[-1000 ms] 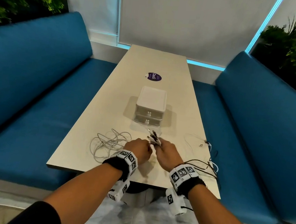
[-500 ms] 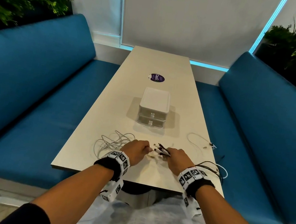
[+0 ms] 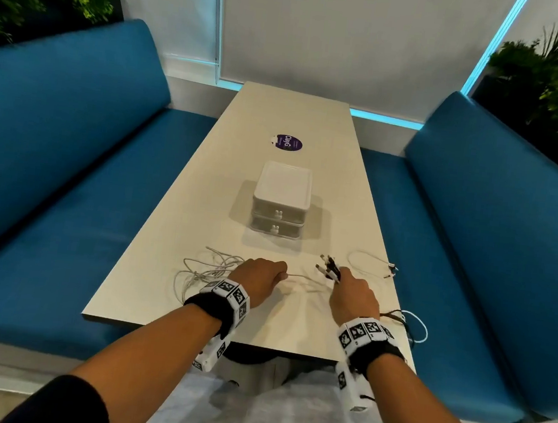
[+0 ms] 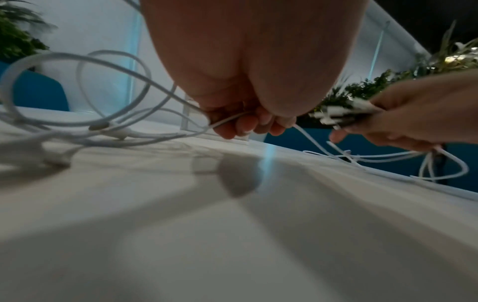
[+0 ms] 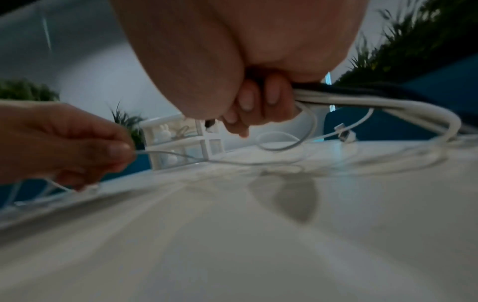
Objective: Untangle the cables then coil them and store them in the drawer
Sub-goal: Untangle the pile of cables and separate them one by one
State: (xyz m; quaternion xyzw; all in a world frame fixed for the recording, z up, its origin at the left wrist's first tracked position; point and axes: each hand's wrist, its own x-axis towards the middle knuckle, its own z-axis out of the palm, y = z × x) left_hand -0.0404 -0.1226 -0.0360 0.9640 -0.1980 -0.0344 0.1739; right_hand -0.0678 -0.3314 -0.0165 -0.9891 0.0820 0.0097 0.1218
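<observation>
Loose white cable tangle (image 3: 208,269) at the counter's (image 3: 172,234) left near edge. Left hand (image 3: 260,276) – fingers curled, pinching one thin white cable (image 3: 301,276) that runs across to the right. Two-drawer white organizer (image 3: 279,208) sits beyond, both drawers pushed in. Right hand (image 3: 353,296) grip clenched round a bundle of cable ends (image 3: 328,268), plugs sticking up – black and white cables (image 3: 403,322) trail off the counter's right edge.

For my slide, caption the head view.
Left hand pinches one white cable while right hand holds the cable bundle near the shut drawers.
</observation>
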